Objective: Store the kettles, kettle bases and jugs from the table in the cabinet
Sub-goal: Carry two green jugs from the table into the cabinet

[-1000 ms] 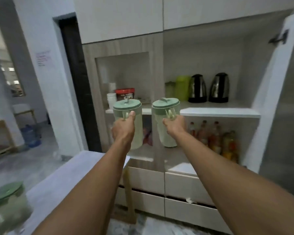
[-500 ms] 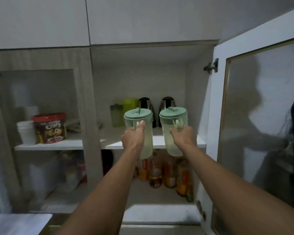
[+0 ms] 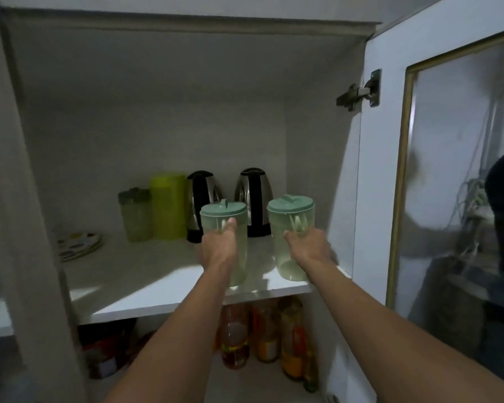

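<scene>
I hold two pale green jugs with teal lids by their handles. My left hand (image 3: 220,250) grips the left jug (image 3: 226,216); my right hand (image 3: 309,247) grips the right jug (image 3: 293,216). Both jugs are upright over the front of the white cabinet shelf (image 3: 146,283), at or just above its surface. Behind them at the back of the shelf stand two steel kettles, the left kettle (image 3: 201,193) and the right kettle (image 3: 255,187), each on a black base. Two more green jugs, a lime jug (image 3: 168,206) and a smaller pale jug (image 3: 136,216), stand left of the kettles.
The cabinet's glass door (image 3: 454,170) stands open on the right, its hinge (image 3: 358,93) near the top. A stack of patterned plates (image 3: 79,245) lies at the shelf's left. Several bottles (image 3: 262,335) fill the shelf below. A vertical panel (image 3: 29,228) borders the compartment on the left.
I have come closer to the cabinet and both hands have carried the jugs forward, from in front of the shelf edge to over the shelf's front part.
</scene>
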A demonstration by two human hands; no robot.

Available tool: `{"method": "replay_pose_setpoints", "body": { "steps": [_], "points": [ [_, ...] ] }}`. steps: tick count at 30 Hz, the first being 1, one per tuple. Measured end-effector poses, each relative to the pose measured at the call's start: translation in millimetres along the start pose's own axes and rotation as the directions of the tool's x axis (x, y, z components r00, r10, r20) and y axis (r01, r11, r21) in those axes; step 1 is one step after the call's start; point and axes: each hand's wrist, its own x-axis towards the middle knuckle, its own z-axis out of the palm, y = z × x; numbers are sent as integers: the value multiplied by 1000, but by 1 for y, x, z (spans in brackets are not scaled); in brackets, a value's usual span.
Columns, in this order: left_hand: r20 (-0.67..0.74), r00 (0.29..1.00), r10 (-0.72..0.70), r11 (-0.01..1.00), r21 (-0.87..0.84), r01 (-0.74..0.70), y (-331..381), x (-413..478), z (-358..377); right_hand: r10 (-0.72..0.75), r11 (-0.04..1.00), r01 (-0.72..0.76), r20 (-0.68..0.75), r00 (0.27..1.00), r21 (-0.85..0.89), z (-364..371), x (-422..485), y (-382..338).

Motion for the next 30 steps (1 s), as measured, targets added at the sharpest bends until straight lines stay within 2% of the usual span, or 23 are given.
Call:
{"method": "replay_pose_setpoints", "body": {
  "steps": [5, 11, 16, 19, 27, 30],
  "points": [
    [57, 996, -73, 996, 52, 70, 5, 88, 40, 98, 995, -98, -88, 991, 5, 38, 70, -3],
    [167, 985, -35, 977, 211, -1, 12, 155, 79, 147, 988, -138, -181, 972, 63, 81, 139, 2],
    [214, 977, 10, 986, 159, -45, 11, 192, 104, 140, 990, -144, -186, 972, -9, 107, 185, 12],
    [218, 975, 37, 982, 171, -76, 11, 201, 109, 149, 987, -157, -168, 974, -33, 107, 192, 10],
    [227, 974, 15, 995, 93, -37, 2, 199, 106, 207, 978, -207, -98, 973, 11, 100, 168, 10],
    [206, 978, 16, 983, 174, -53, 5, 174, 89, 247, 969, -245, -72, 966, 35, 91, 152, 5]
  ]
}}
